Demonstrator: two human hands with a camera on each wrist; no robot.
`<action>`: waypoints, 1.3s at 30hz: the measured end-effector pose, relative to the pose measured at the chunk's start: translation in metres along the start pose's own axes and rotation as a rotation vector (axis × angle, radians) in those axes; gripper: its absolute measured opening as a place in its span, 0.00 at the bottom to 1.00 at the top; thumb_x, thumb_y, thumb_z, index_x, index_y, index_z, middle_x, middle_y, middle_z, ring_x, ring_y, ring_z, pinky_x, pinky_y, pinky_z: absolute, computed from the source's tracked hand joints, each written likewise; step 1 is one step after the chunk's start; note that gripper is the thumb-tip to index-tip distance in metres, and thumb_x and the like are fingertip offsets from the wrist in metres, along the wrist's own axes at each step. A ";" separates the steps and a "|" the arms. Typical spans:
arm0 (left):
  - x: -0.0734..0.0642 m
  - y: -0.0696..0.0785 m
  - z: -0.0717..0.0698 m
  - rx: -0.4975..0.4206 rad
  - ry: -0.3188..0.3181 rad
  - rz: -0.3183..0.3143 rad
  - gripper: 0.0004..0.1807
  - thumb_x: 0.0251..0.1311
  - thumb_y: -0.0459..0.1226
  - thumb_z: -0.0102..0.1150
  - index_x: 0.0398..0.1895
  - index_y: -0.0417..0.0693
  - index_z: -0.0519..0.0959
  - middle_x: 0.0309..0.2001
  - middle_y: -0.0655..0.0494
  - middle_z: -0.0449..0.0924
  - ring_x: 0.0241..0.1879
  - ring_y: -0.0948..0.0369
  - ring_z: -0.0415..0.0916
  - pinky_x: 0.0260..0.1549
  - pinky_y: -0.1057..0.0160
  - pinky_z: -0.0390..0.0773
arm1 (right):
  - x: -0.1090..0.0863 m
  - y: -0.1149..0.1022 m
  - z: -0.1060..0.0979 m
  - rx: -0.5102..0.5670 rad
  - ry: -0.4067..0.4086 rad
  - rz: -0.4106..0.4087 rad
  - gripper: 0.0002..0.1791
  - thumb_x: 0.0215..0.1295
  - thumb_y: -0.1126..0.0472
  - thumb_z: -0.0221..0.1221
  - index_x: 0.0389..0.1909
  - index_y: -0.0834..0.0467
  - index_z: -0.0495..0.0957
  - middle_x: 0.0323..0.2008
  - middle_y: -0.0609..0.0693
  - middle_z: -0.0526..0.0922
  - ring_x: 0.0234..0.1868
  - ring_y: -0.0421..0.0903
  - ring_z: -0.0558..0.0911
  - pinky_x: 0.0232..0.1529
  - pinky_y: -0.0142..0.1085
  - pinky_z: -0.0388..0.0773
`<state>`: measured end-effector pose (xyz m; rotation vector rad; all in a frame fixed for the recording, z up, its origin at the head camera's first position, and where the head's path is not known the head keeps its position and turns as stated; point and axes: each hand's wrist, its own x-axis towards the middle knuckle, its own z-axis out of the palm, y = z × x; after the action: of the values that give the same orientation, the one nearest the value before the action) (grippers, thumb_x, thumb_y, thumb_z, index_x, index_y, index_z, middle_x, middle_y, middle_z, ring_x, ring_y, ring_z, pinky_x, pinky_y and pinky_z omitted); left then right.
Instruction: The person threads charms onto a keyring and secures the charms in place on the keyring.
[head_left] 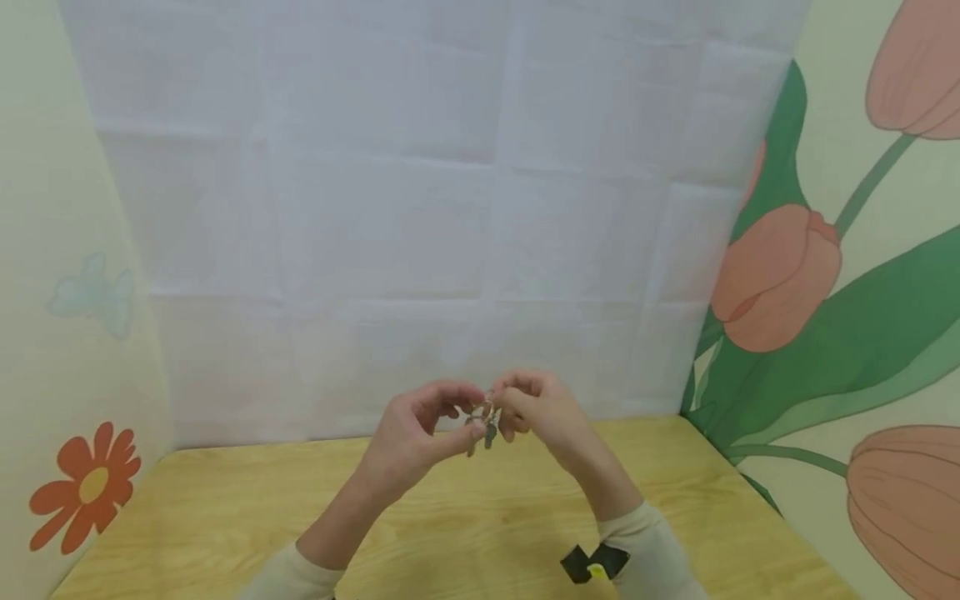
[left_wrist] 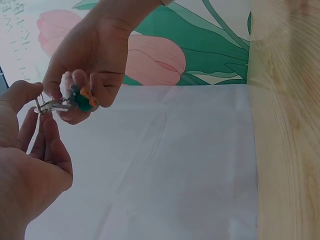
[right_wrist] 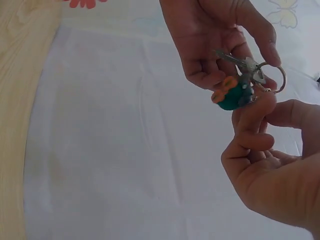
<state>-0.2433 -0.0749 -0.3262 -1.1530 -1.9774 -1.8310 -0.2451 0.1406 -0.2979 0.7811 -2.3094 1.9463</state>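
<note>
Above the table, both hands meet at a metal key ring (right_wrist: pixel 284 80) carrying several keys (head_left: pixel 491 434). My left hand (head_left: pixel 412 429) pinches the ring between thumb and fingertip. From the other side my right hand (head_left: pixel 543 412) grips the ring's near edge with thumb and index finger; its exact contact is partly hidden. A small teal and orange charm (right_wrist: pixel 232 95) hangs from the ring by a short chain. In the left wrist view the charm (left_wrist: pixel 82 99) lies against the curled fingers of the right hand, with silvery keys (left_wrist: pixel 57 106) between the two hands.
Below the hands spreads a light wood table (head_left: pixel 465 517). A creased white cloth (head_left: pixel 390 225) hangs behind it. Painted walls with flowers (head_left: pixel 780 275) stand at both sides. A black piece with a yellow bit (head_left: pixel 592 564) is at the right sleeve.
</note>
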 end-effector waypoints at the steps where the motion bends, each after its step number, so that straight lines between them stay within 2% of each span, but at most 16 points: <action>1: 0.000 0.000 0.000 -0.006 0.005 -0.006 0.16 0.63 0.34 0.71 0.53 0.49 0.82 0.49 0.53 0.84 0.50 0.51 0.76 0.52 0.57 0.74 | 0.000 0.000 0.000 0.021 -0.010 0.002 0.09 0.74 0.60 0.56 0.39 0.63 0.79 0.19 0.54 0.74 0.19 0.48 0.72 0.28 0.37 0.68; 3: 0.000 0.000 -0.001 -0.020 0.015 -0.019 0.16 0.63 0.33 0.71 0.53 0.48 0.81 0.48 0.51 0.83 0.51 0.50 0.77 0.51 0.57 0.76 | 0.000 0.000 -0.001 0.054 -0.028 0.005 0.09 0.75 0.59 0.56 0.40 0.63 0.77 0.17 0.55 0.74 0.16 0.48 0.70 0.25 0.36 0.66; 6: 0.000 0.001 -0.002 -0.045 0.021 -0.034 0.17 0.63 0.33 0.70 0.55 0.45 0.79 0.50 0.48 0.81 0.52 0.50 0.78 0.51 0.56 0.78 | 0.000 -0.001 -0.002 0.060 -0.045 0.001 0.11 0.76 0.58 0.56 0.43 0.63 0.75 0.22 0.58 0.79 0.14 0.47 0.68 0.21 0.35 0.65; 10: -0.001 0.001 -0.003 -0.105 0.026 -0.104 0.20 0.64 0.34 0.69 0.57 0.43 0.76 0.53 0.44 0.79 0.51 0.50 0.79 0.47 0.57 0.81 | -0.002 0.001 -0.005 0.026 -0.032 -0.035 0.15 0.77 0.54 0.58 0.47 0.64 0.76 0.32 0.61 0.84 0.17 0.45 0.65 0.22 0.33 0.66; 12: -0.001 0.000 -0.004 -0.132 0.023 -0.139 0.21 0.65 0.36 0.69 0.59 0.43 0.75 0.54 0.43 0.77 0.49 0.50 0.81 0.45 0.56 0.82 | -0.003 0.002 -0.007 0.005 -0.021 -0.064 0.16 0.76 0.52 0.59 0.48 0.63 0.77 0.33 0.62 0.84 0.19 0.45 0.66 0.23 0.33 0.66; 15: -0.001 -0.002 -0.007 -0.142 0.011 -0.164 0.22 0.66 0.38 0.69 0.60 0.44 0.75 0.50 0.43 0.80 0.44 0.50 0.82 0.43 0.56 0.82 | -0.003 0.004 -0.010 -0.017 -0.016 -0.111 0.15 0.75 0.52 0.60 0.48 0.61 0.79 0.35 0.61 0.85 0.25 0.48 0.71 0.31 0.36 0.70; 19: 0.002 -0.006 -0.013 -0.102 0.007 -0.164 0.21 0.67 0.40 0.68 0.61 0.50 0.78 0.45 0.44 0.83 0.44 0.49 0.82 0.44 0.55 0.81 | -0.001 0.007 -0.011 -0.018 -0.017 -0.169 0.13 0.75 0.53 0.61 0.49 0.58 0.81 0.36 0.60 0.85 0.39 0.55 0.80 0.49 0.45 0.76; 22: 0.004 -0.011 -0.019 -0.082 0.028 -0.161 0.20 0.67 0.41 0.68 0.61 0.51 0.80 0.51 0.46 0.83 0.49 0.48 0.81 0.48 0.55 0.81 | 0.004 0.011 -0.011 -0.010 -0.008 -0.196 0.12 0.74 0.55 0.62 0.48 0.58 0.82 0.35 0.60 0.85 0.45 0.59 0.82 0.56 0.50 0.74; 26: 0.004 -0.021 -0.025 -0.075 0.067 -0.174 0.19 0.66 0.42 0.69 0.59 0.51 0.83 0.57 0.46 0.81 0.54 0.48 0.79 0.52 0.56 0.80 | 0.009 0.022 -0.010 -0.020 -0.004 -0.192 0.12 0.74 0.54 0.62 0.47 0.59 0.83 0.36 0.58 0.84 0.45 0.58 0.81 0.52 0.49 0.77; 28: 0.004 -0.028 -0.025 -0.052 0.080 -0.186 0.17 0.66 0.43 0.68 0.57 0.52 0.84 0.56 0.46 0.82 0.54 0.50 0.79 0.52 0.55 0.79 | 0.011 0.030 -0.011 -0.011 -0.025 -0.179 0.15 0.75 0.54 0.61 0.49 0.62 0.82 0.37 0.59 0.83 0.43 0.60 0.81 0.48 0.48 0.79; 32: 0.003 -0.044 -0.026 0.034 0.100 -0.234 0.15 0.66 0.45 0.68 0.54 0.57 0.85 0.53 0.55 0.84 0.54 0.56 0.79 0.54 0.53 0.78 | 0.016 0.046 -0.015 0.006 -0.054 -0.114 0.18 0.75 0.54 0.60 0.52 0.65 0.81 0.35 0.62 0.81 0.36 0.57 0.79 0.39 0.41 0.77; 35: 0.005 -0.053 -0.026 0.071 0.115 -0.295 0.15 0.65 0.45 0.70 0.53 0.58 0.86 0.51 0.59 0.85 0.54 0.58 0.80 0.53 0.50 0.78 | 0.019 0.058 -0.021 -0.053 -0.029 -0.050 0.15 0.74 0.52 0.62 0.51 0.59 0.83 0.36 0.59 0.81 0.34 0.51 0.77 0.37 0.38 0.74; 39: 0.006 -0.063 -0.026 0.079 0.130 -0.381 0.15 0.62 0.43 0.72 0.51 0.53 0.87 0.46 0.56 0.86 0.47 0.52 0.82 0.49 0.50 0.80 | 0.022 0.073 -0.029 -0.202 -0.001 -0.029 0.09 0.71 0.56 0.65 0.47 0.55 0.84 0.40 0.52 0.84 0.36 0.50 0.79 0.39 0.43 0.78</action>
<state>-0.2976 -0.0916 -0.3649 -0.6480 -2.2876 -1.9168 -0.3007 0.1664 -0.3509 0.7913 -2.4307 1.6669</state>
